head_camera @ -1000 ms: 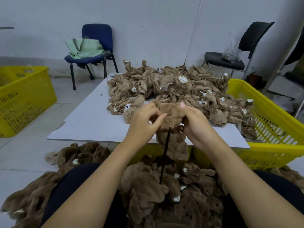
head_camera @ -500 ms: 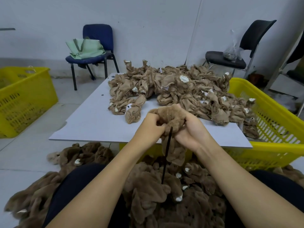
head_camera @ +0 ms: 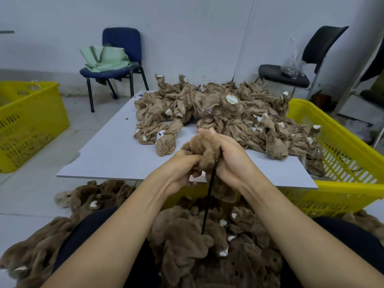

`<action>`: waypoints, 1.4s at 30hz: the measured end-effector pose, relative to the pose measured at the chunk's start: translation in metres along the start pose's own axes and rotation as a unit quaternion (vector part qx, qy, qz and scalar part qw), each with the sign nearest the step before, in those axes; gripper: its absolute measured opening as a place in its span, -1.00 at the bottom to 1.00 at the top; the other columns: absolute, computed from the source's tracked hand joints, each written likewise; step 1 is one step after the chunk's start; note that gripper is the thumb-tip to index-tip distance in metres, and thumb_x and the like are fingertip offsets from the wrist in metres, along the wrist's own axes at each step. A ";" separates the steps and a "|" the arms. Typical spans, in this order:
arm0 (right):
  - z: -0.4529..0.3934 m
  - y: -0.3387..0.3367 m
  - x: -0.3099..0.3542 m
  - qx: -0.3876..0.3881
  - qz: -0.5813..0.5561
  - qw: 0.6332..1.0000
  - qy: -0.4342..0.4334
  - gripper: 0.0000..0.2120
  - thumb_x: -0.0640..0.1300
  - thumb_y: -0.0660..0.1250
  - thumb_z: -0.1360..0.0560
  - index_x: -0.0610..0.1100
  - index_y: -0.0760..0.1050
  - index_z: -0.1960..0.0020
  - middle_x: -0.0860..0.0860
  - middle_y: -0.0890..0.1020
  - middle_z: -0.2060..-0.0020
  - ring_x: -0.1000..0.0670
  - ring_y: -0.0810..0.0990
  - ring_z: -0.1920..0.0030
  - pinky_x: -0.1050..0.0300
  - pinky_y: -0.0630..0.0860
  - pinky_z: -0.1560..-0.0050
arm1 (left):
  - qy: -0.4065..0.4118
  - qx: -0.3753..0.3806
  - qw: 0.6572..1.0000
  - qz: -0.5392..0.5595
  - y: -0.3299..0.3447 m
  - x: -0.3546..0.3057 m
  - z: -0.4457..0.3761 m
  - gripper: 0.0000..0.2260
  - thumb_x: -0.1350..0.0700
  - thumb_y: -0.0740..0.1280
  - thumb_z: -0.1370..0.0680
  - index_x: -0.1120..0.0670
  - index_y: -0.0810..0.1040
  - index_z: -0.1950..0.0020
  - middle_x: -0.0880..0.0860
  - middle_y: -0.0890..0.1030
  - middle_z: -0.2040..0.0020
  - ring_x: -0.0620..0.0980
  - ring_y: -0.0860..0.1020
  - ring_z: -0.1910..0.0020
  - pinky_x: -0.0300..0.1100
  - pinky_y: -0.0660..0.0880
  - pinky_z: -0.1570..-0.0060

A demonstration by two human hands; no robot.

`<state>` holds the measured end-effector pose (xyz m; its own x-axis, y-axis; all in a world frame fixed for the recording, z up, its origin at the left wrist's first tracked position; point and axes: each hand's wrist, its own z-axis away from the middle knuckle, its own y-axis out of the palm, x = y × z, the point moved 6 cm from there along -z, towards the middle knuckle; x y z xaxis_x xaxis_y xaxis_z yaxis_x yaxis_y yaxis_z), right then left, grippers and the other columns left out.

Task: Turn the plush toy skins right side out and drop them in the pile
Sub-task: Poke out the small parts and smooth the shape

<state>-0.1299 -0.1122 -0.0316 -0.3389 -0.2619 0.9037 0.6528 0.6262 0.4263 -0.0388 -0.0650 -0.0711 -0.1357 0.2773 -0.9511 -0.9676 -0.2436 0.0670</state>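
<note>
Plush toy skin (head_camera: 204, 148) mid-eversion over a rod, held above the near edge of the tabletop (head_camera: 108, 154).

Largest to smallest: a heap of inside-out skins (head_camera: 218, 113) covers the far right part of the tabletop, reaching its right edge beside a yellow crate (head_camera: 342, 154); the pile of finished furry skins (head_camera: 187, 246) lies below the near edge, on the person's lap. The left hand (head_camera: 182, 169) and right hand (head_camera: 232, 161) both clench the bunched skin, fur outward at its top. A thin black rod (head_camera: 209, 196) runs from the pile up into the skin. Judged step: pushing the last part through; next, pull the skin off the rod and drop it onto the pile.
</note>
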 end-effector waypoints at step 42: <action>0.006 -0.036 0.008 -0.089 0.086 0.992 -0.040 -0.68 -0.01 0.22 -0.68 -0.18 0.59 -0.27 -0.13 0.71 -0.12 -0.11 0.68 -0.18 -0.05 0.60 -0.20 | 0.423 -0.138 0.875 -0.189 -0.003 -0.059 0.041 -0.92 0.22 0.33 -0.63 0.16 0.62 -0.05 0.05 0.56 -0.03 -0.04 0.53 -0.07 -0.08 0.48 -0.12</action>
<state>-0.1602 -0.1327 -0.0399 -0.2602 -0.0988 0.9605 0.8119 0.5160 0.2730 -0.0364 -0.0427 -0.0026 0.5029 -0.3729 -0.7798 -0.8053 -0.5300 -0.2659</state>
